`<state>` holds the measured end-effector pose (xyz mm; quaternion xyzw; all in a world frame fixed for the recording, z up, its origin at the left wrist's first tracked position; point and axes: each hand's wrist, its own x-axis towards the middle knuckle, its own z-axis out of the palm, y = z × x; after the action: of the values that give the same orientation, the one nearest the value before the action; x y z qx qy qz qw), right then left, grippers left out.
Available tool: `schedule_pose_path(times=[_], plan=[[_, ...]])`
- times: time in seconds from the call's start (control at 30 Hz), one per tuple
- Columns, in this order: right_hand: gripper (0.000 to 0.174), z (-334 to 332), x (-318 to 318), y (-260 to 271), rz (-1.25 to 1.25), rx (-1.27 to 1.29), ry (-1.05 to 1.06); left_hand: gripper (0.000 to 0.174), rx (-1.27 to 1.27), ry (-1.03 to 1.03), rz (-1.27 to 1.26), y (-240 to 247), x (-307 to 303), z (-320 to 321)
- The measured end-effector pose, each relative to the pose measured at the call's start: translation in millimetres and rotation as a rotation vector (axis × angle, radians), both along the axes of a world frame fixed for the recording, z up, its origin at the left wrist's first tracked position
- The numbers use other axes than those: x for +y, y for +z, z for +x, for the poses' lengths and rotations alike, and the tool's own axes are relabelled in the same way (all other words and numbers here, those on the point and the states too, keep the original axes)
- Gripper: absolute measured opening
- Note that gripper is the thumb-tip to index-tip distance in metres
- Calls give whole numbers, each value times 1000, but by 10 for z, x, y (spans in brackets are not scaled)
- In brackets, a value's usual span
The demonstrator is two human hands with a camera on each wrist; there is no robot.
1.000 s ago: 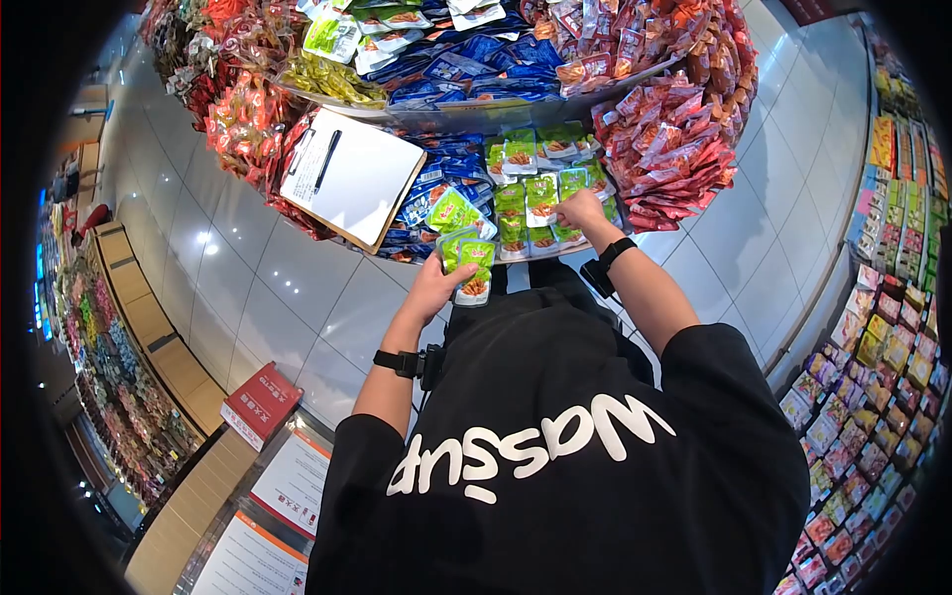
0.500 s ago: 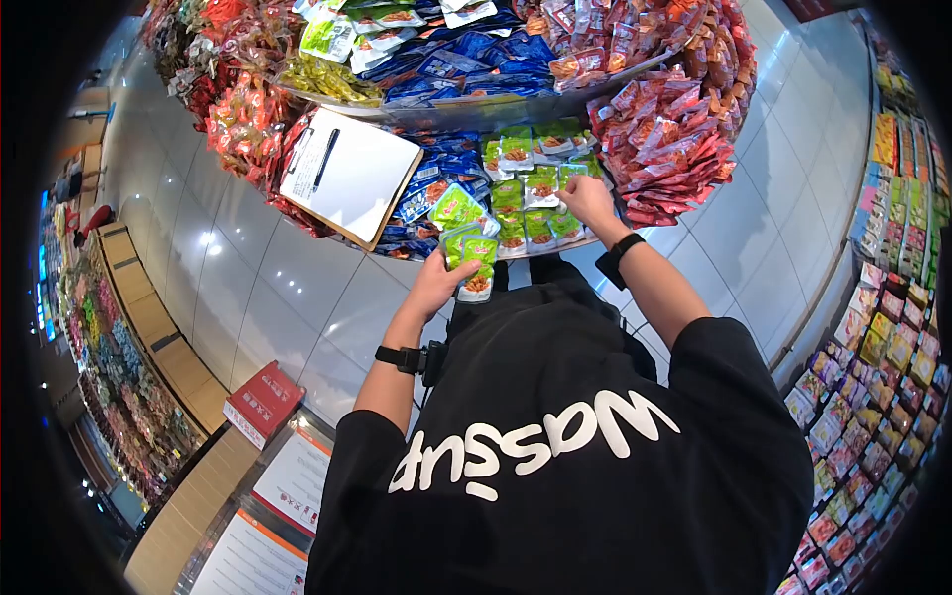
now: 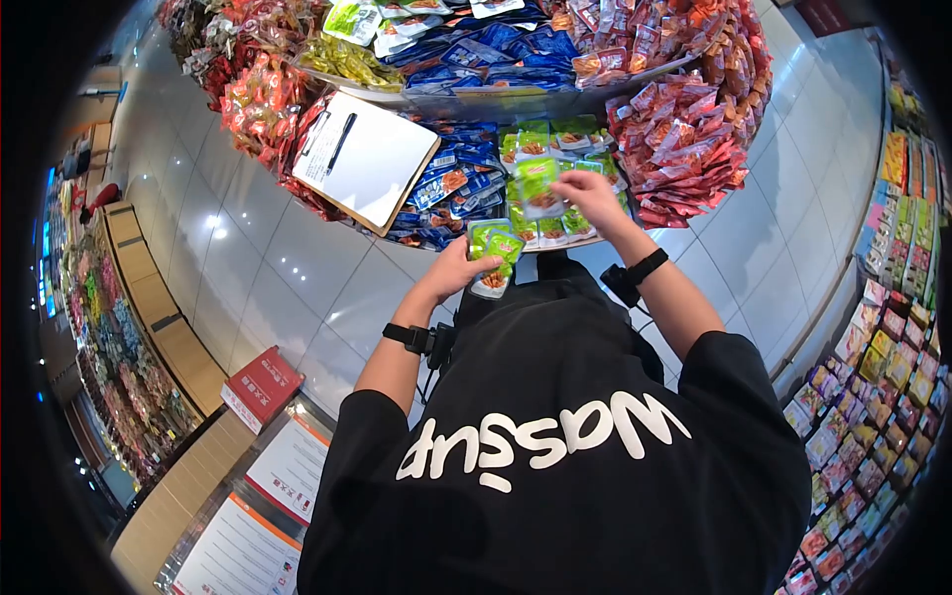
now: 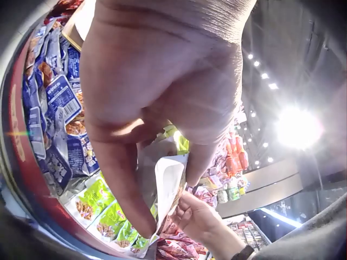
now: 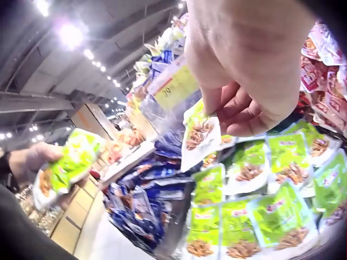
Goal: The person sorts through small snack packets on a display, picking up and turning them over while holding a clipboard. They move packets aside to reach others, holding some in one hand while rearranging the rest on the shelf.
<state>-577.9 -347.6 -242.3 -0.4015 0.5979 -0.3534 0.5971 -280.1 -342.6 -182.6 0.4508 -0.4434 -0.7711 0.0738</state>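
My left hand grips a small stack of green-and-white snack pouches in front of the display's near edge, thumb over the top one. In the right wrist view these pouches stand out to the left. My right hand pinches one more green-and-white pouch by its edge, between thumb and fingers. That pouch hangs tilted over the rows of matching pouches in the bin. The left wrist view shows the back of my left hand and a pale pouch underside.
Blue snack packets fill the section left of the green rows. A clipboard with paper and a pen lies further left. Red packets pile up at the right. A raised tier holds more packets behind.
My right hand has lifted a pouch from the rows. My left hand has shifted right with its stack, and the green pouch that overlapped the blue packets no longer shows there.
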Motion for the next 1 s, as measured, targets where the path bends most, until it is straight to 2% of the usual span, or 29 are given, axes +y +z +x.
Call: schedule_pose_path(times=[0.07,0.17,0.27,0.37,0.47,0.67,0.77,0.87,1.0], plan=[[22,-129,22,-351,2,144,-163,48,-21,52,4,-2,26,62],[25,-156,2,-685,12,322,-204,49,-29,80,18,21,73,147],[26,-105,-41,-805,5,476,-90,49,-33,100,24,55,121,196],[25,-45,-49,-851,-78,576,-118,48,-39,115,23,42,157,239],[24,-43,-78,-752,-158,746,-39,44,-75,107,34,74,174,262],[28,-90,-108,-884,-131,862,86,44,-72,92,19,125,142,264],[31,-126,-68,-905,-16,935,275,45,-71,104,29,183,109,242],[29,30,-56,-316,64,977,113,47,14,142,9,144,70,187],[34,283,48,255,-43,324,194,48,91,225,42,53,33,99]])
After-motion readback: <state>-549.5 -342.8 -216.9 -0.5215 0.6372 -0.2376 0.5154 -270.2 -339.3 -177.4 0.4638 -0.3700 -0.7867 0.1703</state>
